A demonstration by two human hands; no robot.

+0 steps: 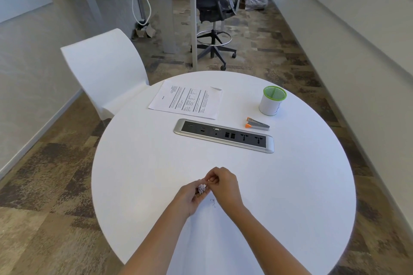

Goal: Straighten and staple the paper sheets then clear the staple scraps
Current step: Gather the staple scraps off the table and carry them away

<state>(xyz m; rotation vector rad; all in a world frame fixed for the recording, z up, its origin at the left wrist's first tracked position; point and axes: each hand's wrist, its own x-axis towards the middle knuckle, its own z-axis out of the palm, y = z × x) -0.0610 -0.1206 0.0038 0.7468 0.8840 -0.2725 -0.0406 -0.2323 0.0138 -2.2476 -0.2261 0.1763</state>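
My left hand cups a small clump of crumpled scraps above the near part of the round white table. My right hand is pinched just above that clump, fingertips touching it. A few tiny bent staples lie on the table just under my right wrist. The printed paper sheets lie flat at the far side, with the top right corner folded over. A grey and orange stapler rests on the table to the right of the sheets.
A silver power and socket strip is set into the table's middle. A white cup with a green mesh rim stands far right. A white chair sits at the far left edge; a black office chair and another table stand beyond.
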